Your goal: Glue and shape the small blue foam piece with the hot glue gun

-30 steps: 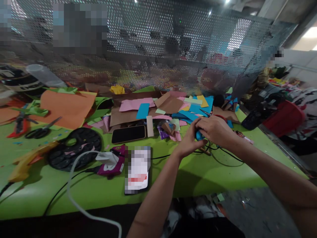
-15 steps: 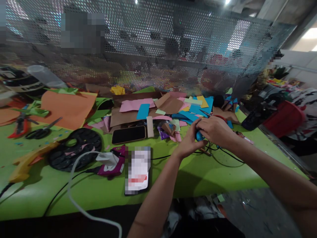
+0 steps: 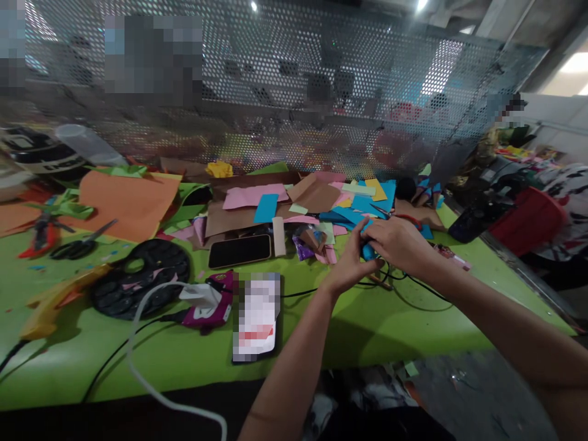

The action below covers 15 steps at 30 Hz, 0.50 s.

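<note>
My left hand and my right hand meet over the right half of the green table. Between them is a small blue piece, partly covered by fingers, so I cannot tell its kind. The left fingers close around its left side, with the thumb stretched beneath it. From above, my right hand curls its fingers onto the same piece. Just behind the hands lie blue sheet strips. A black cable passes under and beside the right wrist.
Left on the green table are a yellow glue gun, black scissors, red-handled pliers and a round black tray. A purple power adapter and two phones are nearer the middle. Behind stands a perforated metal screen.
The view has shifted slightly. Both hands stay together on the blue piece, with only tiny finger movement.
</note>
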Motion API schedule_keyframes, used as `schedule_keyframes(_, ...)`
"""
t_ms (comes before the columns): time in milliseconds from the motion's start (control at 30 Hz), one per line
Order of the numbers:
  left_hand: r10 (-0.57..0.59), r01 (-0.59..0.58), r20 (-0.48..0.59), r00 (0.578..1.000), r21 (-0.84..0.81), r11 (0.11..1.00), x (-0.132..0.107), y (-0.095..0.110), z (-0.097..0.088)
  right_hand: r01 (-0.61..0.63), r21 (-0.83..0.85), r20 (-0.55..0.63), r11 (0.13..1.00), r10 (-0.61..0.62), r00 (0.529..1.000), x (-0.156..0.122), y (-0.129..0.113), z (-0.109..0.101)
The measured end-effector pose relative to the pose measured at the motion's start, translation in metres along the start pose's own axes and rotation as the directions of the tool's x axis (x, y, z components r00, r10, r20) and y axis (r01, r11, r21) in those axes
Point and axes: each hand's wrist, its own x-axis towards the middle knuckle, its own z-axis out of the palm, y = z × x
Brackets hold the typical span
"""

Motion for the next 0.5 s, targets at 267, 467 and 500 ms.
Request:
schedule_keyframes(267,-0.099,0.091,-0.066,0.993,-0.122,0.988,0.002,-0.003,-0.005,-0.122,0.230,-0.055,0.966,0.138,0.989,-0.002,0.003,-0.010)
schedule_keyframes(467,-0.090,0.080,-0.067,0.994,-0.131,0.988,0.001,-0.007,-0.009,-0.202,0.311,-0.051,0.929,0.229,0.972,-0.005,0.006,-0.011)
schedule_keyframes(500,-0.080,0.072,-0.059,0.995,-0.129,0.989,0.001,-0.008,-0.009,-0.207,0.315,-0.044,0.926,0.232,0.972,-0.005,0.005,-0.010)
